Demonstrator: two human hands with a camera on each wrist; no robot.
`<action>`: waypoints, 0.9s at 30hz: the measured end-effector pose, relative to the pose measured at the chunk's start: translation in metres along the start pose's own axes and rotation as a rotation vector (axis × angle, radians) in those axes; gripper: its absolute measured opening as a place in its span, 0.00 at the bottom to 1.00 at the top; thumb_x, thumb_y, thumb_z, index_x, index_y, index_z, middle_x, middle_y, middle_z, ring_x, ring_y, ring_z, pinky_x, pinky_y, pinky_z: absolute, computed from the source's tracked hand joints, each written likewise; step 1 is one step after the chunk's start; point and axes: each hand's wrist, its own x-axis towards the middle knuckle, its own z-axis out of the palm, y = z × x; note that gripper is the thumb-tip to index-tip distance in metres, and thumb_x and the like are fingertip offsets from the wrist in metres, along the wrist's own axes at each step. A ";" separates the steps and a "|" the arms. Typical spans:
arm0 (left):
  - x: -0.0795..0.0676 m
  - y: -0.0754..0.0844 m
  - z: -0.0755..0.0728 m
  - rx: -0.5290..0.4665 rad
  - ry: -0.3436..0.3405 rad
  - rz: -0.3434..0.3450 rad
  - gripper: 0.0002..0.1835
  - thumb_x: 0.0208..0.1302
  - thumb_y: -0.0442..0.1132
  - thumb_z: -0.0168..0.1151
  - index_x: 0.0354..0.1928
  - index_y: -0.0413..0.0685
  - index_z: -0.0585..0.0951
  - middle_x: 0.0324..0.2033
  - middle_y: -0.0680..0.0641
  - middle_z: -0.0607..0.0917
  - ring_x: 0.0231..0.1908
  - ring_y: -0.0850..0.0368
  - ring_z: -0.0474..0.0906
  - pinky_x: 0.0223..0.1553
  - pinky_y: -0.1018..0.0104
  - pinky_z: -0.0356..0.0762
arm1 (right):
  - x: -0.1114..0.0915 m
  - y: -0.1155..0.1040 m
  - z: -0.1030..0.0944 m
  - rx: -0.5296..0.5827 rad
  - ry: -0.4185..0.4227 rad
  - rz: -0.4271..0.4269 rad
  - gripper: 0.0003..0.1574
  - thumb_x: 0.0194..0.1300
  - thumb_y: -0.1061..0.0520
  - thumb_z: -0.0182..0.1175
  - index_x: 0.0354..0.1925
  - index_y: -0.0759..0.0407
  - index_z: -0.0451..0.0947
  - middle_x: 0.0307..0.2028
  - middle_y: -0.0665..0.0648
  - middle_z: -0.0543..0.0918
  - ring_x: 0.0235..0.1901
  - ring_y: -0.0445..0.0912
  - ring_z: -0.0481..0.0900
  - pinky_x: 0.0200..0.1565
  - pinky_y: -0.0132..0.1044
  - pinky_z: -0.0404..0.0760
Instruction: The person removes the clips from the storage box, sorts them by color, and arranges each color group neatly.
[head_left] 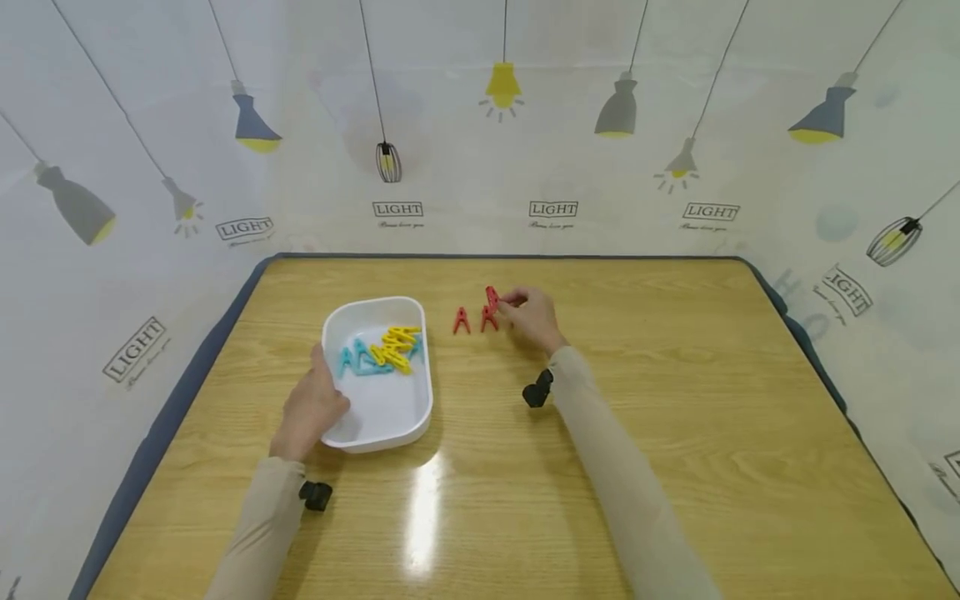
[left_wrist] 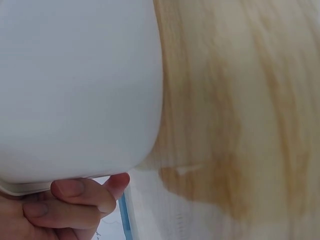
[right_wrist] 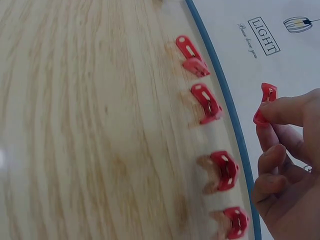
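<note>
My left hand grips the left side of a white plastic tray, with the thumb over its rim. In the left wrist view, curled fingers lie against the tray's outer wall. Inside the tray lie several yellow clothespins and several light-blue clothespins. My right hand pinches a red clothespin between thumb and finger, just above the table. Below it stands a red clothespin, with another red clothespin to its left. Several red clothespins in a row show in the right wrist view.
The wooden table has a dark blue edge. A white cloth printed with lamps hangs behind and at both sides. Black cameras sit on both wrists.
</note>
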 end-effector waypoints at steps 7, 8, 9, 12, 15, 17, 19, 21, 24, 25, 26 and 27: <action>0.000 -0.002 -0.001 0.002 0.009 0.017 0.56 0.62 0.29 0.56 0.78 0.38 0.25 0.68 0.21 0.63 0.54 0.34 0.76 0.53 0.45 0.81 | -0.003 0.010 -0.019 -0.006 0.040 0.020 0.11 0.67 0.56 0.65 0.40 0.65 0.85 0.35 0.61 0.84 0.37 0.51 0.79 0.40 0.36 0.75; 0.000 -0.002 -0.001 0.005 0.010 0.021 0.56 0.62 0.29 0.56 0.78 0.37 0.26 0.68 0.21 0.64 0.54 0.34 0.76 0.52 0.45 0.81 | -0.004 0.012 -0.022 -0.003 0.043 0.029 0.12 0.67 0.56 0.65 0.40 0.65 0.85 0.35 0.60 0.84 0.37 0.50 0.79 0.40 0.35 0.75; 0.000 -0.003 -0.001 0.006 0.011 0.025 0.56 0.62 0.29 0.56 0.77 0.37 0.26 0.68 0.21 0.64 0.54 0.34 0.76 0.52 0.46 0.81 | -0.005 0.014 -0.024 -0.004 0.047 0.037 0.12 0.67 0.55 0.65 0.40 0.65 0.85 0.35 0.60 0.84 0.36 0.49 0.79 0.39 0.34 0.75; 0.001 -0.003 0.000 0.003 0.010 0.031 0.56 0.62 0.29 0.56 0.77 0.37 0.26 0.68 0.21 0.64 0.54 0.34 0.76 0.51 0.46 0.81 | -0.006 0.021 -0.032 -0.018 0.058 0.058 0.13 0.67 0.54 0.64 0.42 0.64 0.85 0.35 0.59 0.84 0.35 0.48 0.79 0.36 0.32 0.75; 0.001 -0.002 0.000 -0.009 0.008 0.032 0.56 0.62 0.29 0.56 0.78 0.38 0.25 0.68 0.21 0.64 0.54 0.34 0.76 0.51 0.46 0.81 | -0.008 0.028 -0.041 -0.037 0.092 0.065 0.13 0.68 0.54 0.64 0.43 0.63 0.86 0.35 0.59 0.84 0.33 0.47 0.79 0.34 0.32 0.75; 0.002 -0.002 0.000 -0.015 0.008 0.033 0.56 0.62 0.29 0.56 0.78 0.38 0.26 0.68 0.21 0.64 0.54 0.34 0.76 0.51 0.46 0.81 | -0.009 0.031 -0.047 -0.031 0.105 0.083 0.13 0.68 0.53 0.64 0.42 0.62 0.85 0.35 0.60 0.84 0.34 0.48 0.79 0.35 0.34 0.76; 0.002 -0.001 0.000 -0.020 0.005 0.034 0.56 0.62 0.29 0.56 0.78 0.38 0.25 0.68 0.21 0.64 0.54 0.34 0.76 0.51 0.46 0.81 | -0.012 0.035 -0.054 -0.030 0.116 0.102 0.13 0.67 0.53 0.63 0.41 0.62 0.85 0.35 0.60 0.84 0.35 0.49 0.79 0.37 0.35 0.76; 0.002 -0.002 0.000 -0.014 0.004 0.037 0.56 0.62 0.29 0.56 0.78 0.38 0.25 0.68 0.21 0.64 0.53 0.34 0.76 0.51 0.46 0.81 | -0.015 0.038 -0.059 -0.030 0.111 0.126 0.13 0.67 0.52 0.63 0.41 0.62 0.84 0.36 0.60 0.84 0.36 0.50 0.79 0.38 0.37 0.77; 0.001 -0.002 0.000 -0.004 0.001 0.037 0.55 0.63 0.29 0.55 0.77 0.37 0.25 0.67 0.21 0.64 0.53 0.34 0.76 0.50 0.47 0.81 | -0.019 0.043 -0.065 -0.051 0.108 0.147 0.14 0.67 0.53 0.62 0.42 0.63 0.84 0.38 0.61 0.84 0.38 0.51 0.79 0.40 0.38 0.77; 0.001 -0.002 0.000 0.000 0.000 0.037 0.55 0.63 0.29 0.55 0.77 0.37 0.25 0.67 0.21 0.64 0.53 0.34 0.76 0.49 0.47 0.81 | -0.020 0.044 -0.067 -0.059 0.107 0.152 0.14 0.68 0.53 0.62 0.42 0.63 0.84 0.39 0.62 0.84 0.38 0.51 0.79 0.41 0.38 0.77; 0.001 -0.003 0.000 0.003 -0.003 0.035 0.55 0.63 0.29 0.55 0.77 0.37 0.25 0.67 0.20 0.64 0.53 0.34 0.76 0.49 0.47 0.81 | -0.021 0.046 -0.069 -0.071 0.109 0.158 0.14 0.68 0.53 0.62 0.42 0.64 0.83 0.39 0.62 0.84 0.38 0.51 0.79 0.41 0.38 0.76; 0.001 -0.003 0.000 0.003 -0.006 0.033 0.55 0.63 0.29 0.55 0.77 0.37 0.25 0.67 0.20 0.64 0.53 0.34 0.76 0.49 0.47 0.81 | -0.022 0.047 -0.070 -0.082 0.113 0.164 0.14 0.67 0.53 0.62 0.42 0.64 0.83 0.39 0.62 0.84 0.38 0.52 0.79 0.41 0.38 0.76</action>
